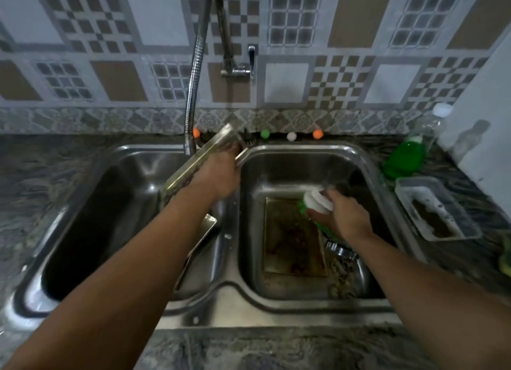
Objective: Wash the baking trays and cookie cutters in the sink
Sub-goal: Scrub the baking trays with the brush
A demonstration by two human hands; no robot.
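Head cam only, so here's what I've got. My left hand (221,173) grips the rim of a baking tray (193,165), tilted up on the divider between the two basins, right by the flexible faucet hose (193,93). My right hand (345,217) is curled round a white-handled scrub brush (318,201) with green bristles, down in the right basin (367,176) just over a second baking tray (293,237) lying flat on the bottom, brown with baked-on gunk. The cutters, I think, are that metal bit (341,249) beside the flat tray, but it's too murky to swear to. Green dish soap bottle (405,157) sits on the counter to the right.

To do this bit well, I'd keep the tilted tray braced on the divider so it can't slide, then scrub the flat one in short firm strokes, corners first.
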